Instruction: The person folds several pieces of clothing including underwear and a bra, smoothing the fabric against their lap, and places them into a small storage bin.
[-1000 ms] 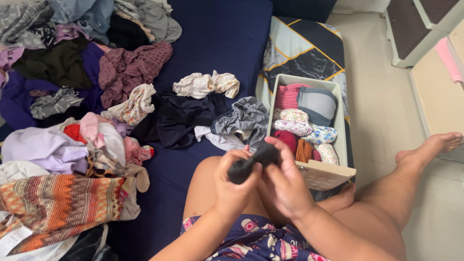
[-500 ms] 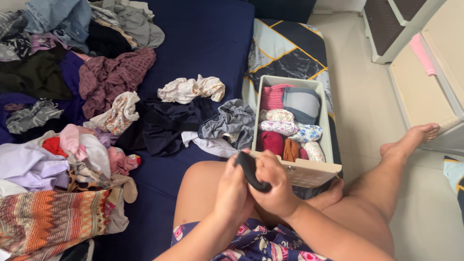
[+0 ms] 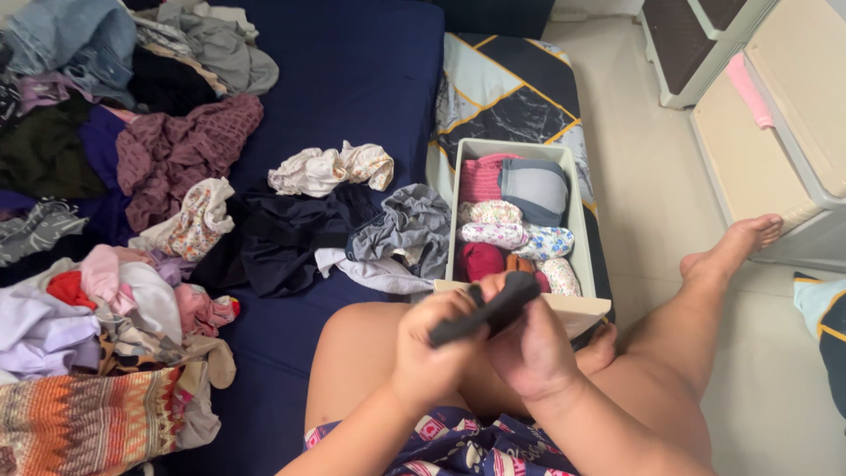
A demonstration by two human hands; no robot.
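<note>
- A dark blue bed (image 3: 352, 79) fills the left, a heap of clothes (image 3: 97, 220) piled along its far-left side.
- A marbled cushion (image 3: 511, 88) lies at the bed's right edge, a pale bin (image 3: 577, 220) on it, packed with rolled garments.
- A grey garment (image 3: 410, 225) lies just left of the bin.
- The left hand (image 3: 427, 353) and right hand (image 3: 529, 348) meet over the lap, near the bin's near end.
- Both hands are closed round a black roll (image 3: 489, 310), tilted up to the right, between them.
</note>
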